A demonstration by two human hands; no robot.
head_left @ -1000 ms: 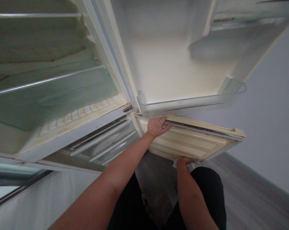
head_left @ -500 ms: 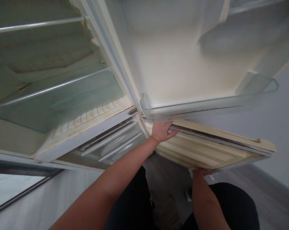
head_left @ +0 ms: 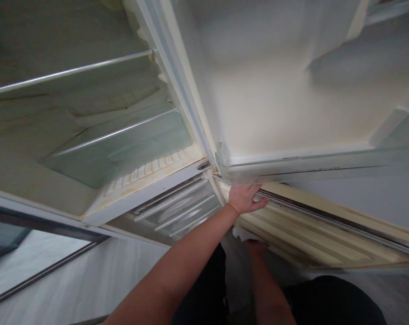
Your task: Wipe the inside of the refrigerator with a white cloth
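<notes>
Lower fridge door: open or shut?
Open. The lower door stands swung out, its ribbed inner side showing and the clear drawer front exposed; left hand at the door's top edge.

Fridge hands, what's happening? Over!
Left hand on lower door's top edge. Right hand by bottom edge, with white cloth or paper. Clear bin close above.
</notes>
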